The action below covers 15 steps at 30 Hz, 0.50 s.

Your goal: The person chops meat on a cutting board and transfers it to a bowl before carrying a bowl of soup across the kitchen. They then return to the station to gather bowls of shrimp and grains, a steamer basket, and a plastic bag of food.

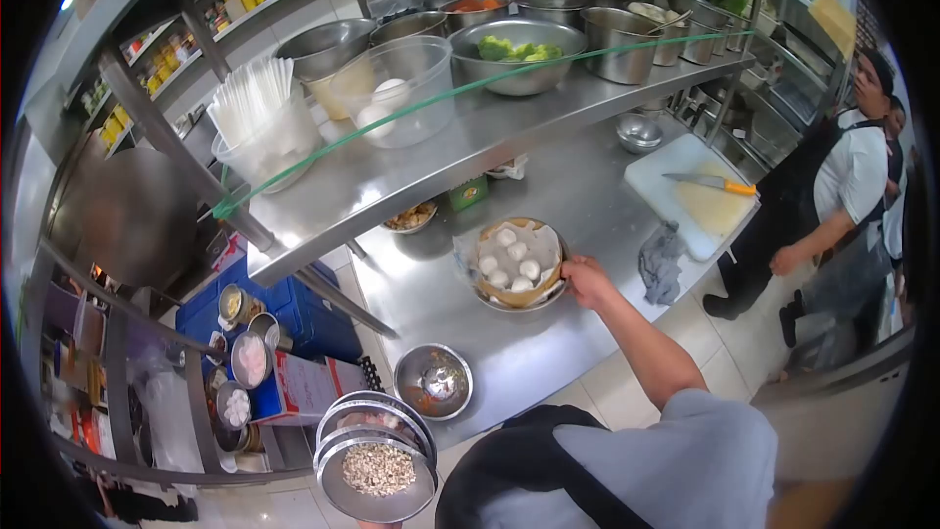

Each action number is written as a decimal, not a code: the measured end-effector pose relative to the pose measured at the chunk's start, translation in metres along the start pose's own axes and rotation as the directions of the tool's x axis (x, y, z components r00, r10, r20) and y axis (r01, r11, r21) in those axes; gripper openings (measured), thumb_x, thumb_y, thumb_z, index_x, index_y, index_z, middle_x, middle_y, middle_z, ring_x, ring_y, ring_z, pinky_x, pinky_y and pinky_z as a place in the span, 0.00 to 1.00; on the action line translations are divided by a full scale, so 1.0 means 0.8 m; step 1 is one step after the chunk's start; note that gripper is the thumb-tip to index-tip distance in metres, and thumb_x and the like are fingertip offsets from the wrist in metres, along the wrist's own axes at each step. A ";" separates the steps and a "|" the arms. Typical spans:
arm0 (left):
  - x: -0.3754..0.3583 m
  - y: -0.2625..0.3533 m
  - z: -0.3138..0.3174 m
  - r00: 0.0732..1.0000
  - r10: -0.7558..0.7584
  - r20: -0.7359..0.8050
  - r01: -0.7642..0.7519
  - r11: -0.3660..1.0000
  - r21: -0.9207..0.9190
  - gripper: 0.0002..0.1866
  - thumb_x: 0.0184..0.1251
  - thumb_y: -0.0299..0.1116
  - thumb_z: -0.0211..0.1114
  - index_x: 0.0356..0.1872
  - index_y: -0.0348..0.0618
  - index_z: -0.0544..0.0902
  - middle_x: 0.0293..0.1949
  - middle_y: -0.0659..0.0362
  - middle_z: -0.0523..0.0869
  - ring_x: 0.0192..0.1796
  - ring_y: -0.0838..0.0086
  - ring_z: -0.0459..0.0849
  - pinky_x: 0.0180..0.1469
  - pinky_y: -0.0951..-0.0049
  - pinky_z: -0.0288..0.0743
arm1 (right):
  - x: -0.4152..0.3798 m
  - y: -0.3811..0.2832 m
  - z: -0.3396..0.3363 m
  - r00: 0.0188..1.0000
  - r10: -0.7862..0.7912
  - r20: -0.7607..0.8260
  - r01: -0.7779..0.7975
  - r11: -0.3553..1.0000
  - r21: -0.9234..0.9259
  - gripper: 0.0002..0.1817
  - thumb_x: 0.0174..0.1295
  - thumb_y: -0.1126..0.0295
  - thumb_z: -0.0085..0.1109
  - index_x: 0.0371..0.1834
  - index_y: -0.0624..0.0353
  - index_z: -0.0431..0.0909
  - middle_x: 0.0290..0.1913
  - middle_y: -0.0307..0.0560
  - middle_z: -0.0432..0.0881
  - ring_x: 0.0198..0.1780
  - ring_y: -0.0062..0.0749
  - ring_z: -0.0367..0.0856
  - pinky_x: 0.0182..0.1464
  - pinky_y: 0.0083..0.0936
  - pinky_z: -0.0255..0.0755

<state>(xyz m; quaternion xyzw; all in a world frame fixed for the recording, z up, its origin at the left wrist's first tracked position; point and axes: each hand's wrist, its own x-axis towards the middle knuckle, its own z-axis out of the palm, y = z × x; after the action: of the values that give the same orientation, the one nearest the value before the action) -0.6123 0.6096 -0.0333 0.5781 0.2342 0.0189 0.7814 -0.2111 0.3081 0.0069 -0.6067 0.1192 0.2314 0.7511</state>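
Note:
My right hand (587, 281) is closed on the rim of a round bamboo steamer (556, 282). White paper lines it, and several round white buns (516, 251) sit inside. A metal bowl shows under the steamer. At the bottom edge, only a sliver of my left hand (378, 525) shows beneath a stack of metal bowls (333, 475) that it holds; its fingers are mostly hidden. Finely chopped pale pieces (379, 468) fill the front bowl, and pinkish food shows in one behind. Beside the stack, a metal bowl (433, 382) with food scraps rests on the steel table.
A white cutting board (676, 176) holds an orange-handled knife (713, 183); a grey cloth (661, 264) lies near it. The steel shelf (411, 191) overhead carries pots, a bowl of broccoli (519, 49) and plastic tubs. One person (842, 167) stands at the right, with others behind.

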 end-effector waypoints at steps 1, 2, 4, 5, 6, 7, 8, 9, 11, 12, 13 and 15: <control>0.020 0.003 0.005 0.999 -0.004 0.048 0.002 0.999 0.046 0.29 0.76 0.28 0.63 0.76 0.40 0.68 0.69 0.50 0.77 0.65 0.62 0.82 0.66 0.58 0.81 | 0.004 0.005 -0.006 0.998 0.003 -0.062 -0.002 1.000 0.019 0.16 0.57 0.78 0.60 0.50 0.66 0.80 0.43 0.46 0.84 0.45 0.35 0.83 0.47 0.35 0.80; 0.037 0.007 0.009 0.997 -0.003 0.079 -0.004 0.996 0.086 0.29 0.76 0.28 0.63 0.76 0.40 0.68 0.69 0.50 0.77 0.65 0.62 0.81 0.66 0.58 0.81 | -0.008 0.001 -0.009 0.998 -0.027 -0.057 0.028 1.000 0.007 0.13 0.57 0.77 0.61 0.46 0.66 0.81 0.41 0.45 0.84 0.45 0.34 0.83 0.48 0.37 0.81; 0.038 0.014 0.003 0.999 0.029 0.036 -0.034 0.991 0.132 0.30 0.76 0.28 0.63 0.76 0.40 0.67 0.70 0.50 0.76 0.65 0.63 0.81 0.66 0.58 0.80 | -0.031 -0.007 -0.007 0.998 -0.056 0.019 0.056 0.998 0.032 0.10 0.58 0.77 0.64 0.44 0.65 0.82 0.41 0.44 0.85 0.46 0.33 0.84 0.52 0.37 0.81; 0.011 0.011 -0.005 0.998 0.046 -0.049 -0.039 0.990 0.137 0.30 0.76 0.27 0.63 0.76 0.40 0.67 0.70 0.50 0.76 0.65 0.64 0.81 0.67 0.59 0.80 | -0.013 0.007 -0.030 0.989 -0.086 0.117 0.083 0.996 0.034 0.12 0.60 0.77 0.61 0.47 0.65 0.83 0.45 0.44 0.87 0.49 0.34 0.85 0.53 0.36 0.81; -0.030 0.008 -0.016 0.983 0.062 -0.171 -0.039 0.990 0.135 0.30 0.76 0.27 0.63 0.76 0.40 0.67 0.70 0.50 0.76 0.66 0.64 0.81 0.67 0.59 0.80 | 0.017 0.027 -0.057 0.969 -0.115 0.220 0.105 0.993 0.060 0.15 0.64 0.75 0.57 0.53 0.65 0.82 0.50 0.48 0.87 0.53 0.36 0.85 0.55 0.35 0.81; -0.077 0.003 -0.023 0.949 0.075 -0.306 -0.038 0.991 0.125 0.30 0.76 0.27 0.63 0.76 0.40 0.67 0.70 0.50 0.76 0.66 0.64 0.81 0.67 0.59 0.79 | 0.020 0.018 -0.060 0.956 -0.085 0.281 0.060 0.993 0.098 0.16 0.63 0.75 0.58 0.54 0.66 0.83 0.52 0.53 0.87 0.53 0.38 0.86 0.57 0.37 0.80; -0.122 0.000 -0.022 0.897 0.080 -0.435 -0.033 0.993 0.114 0.30 0.76 0.27 0.64 0.76 0.40 0.67 0.71 0.51 0.75 0.66 0.65 0.80 0.68 0.60 0.79 | 0.021 0.013 -0.066 0.936 -0.102 0.337 0.068 0.992 0.110 0.19 0.66 0.72 0.56 0.60 0.66 0.81 0.57 0.53 0.86 0.58 0.39 0.85 0.61 0.39 0.79; -0.121 0.063 0.024 0.870 0.062 -0.489 -0.219 0.937 -0.272 0.31 0.75 0.25 0.65 0.77 0.40 0.66 0.71 0.52 0.76 0.68 0.68 0.77 0.72 0.64 0.73 | 0.033 0.007 -0.070 0.938 -0.041 0.344 0.003 0.994 0.112 0.21 0.68 0.71 0.56 0.63 0.65 0.79 0.60 0.52 0.84 0.62 0.39 0.83 0.62 0.41 0.79; -0.115 0.099 0.046 0.829 0.221 -0.515 -0.377 0.900 -0.221 0.33 0.78 0.27 0.63 0.80 0.43 0.64 0.73 0.55 0.74 0.73 0.69 0.72 0.76 0.66 0.67 | 0.052 -0.005 -0.074 0.937 0.016 0.348 -0.029 0.999 0.033 0.23 0.70 0.66 0.53 0.66 0.61 0.78 0.63 0.48 0.83 0.64 0.41 0.82 0.65 0.44 0.77; -0.110 0.098 0.048 0.833 0.208 -0.512 -0.367 0.901 -0.231 0.34 0.78 0.27 0.63 0.81 0.44 0.62 0.73 0.55 0.73 0.73 0.71 0.72 0.76 0.66 0.67 | 0.082 -0.002 -0.092 0.941 0.056 0.333 -0.066 0.998 0.018 0.24 0.69 0.65 0.53 0.67 0.59 0.77 0.63 0.48 0.82 0.64 0.43 0.81 0.66 0.45 0.75; -0.112 0.100 0.049 0.819 0.209 -0.535 -0.381 0.895 -0.234 0.34 0.78 0.27 0.63 0.81 0.44 0.62 0.73 0.55 0.73 0.73 0.71 0.72 0.76 0.66 0.67 | 0.101 0.001 -0.109 0.953 0.084 0.292 -0.093 0.995 0.018 0.25 0.68 0.64 0.54 0.68 0.58 0.77 0.64 0.48 0.82 0.65 0.44 0.80 0.66 0.46 0.74; -0.111 0.105 0.046 0.849 0.236 -0.472 -0.386 0.887 -0.252 0.33 0.79 0.25 0.62 0.81 0.48 0.63 0.74 0.57 0.73 0.72 0.69 0.74 0.75 0.65 0.71 | 0.109 0.011 -0.120 0.957 0.059 0.284 -0.070 0.997 0.029 0.27 0.67 0.64 0.55 0.69 0.58 0.76 0.65 0.49 0.81 0.65 0.44 0.79 0.66 0.48 0.74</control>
<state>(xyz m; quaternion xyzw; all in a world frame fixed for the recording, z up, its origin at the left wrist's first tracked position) -0.6567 0.5780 0.0821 0.4474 0.2950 0.3135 0.7839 -0.1304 0.2344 -0.0632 -0.5485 0.0350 0.3376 0.7641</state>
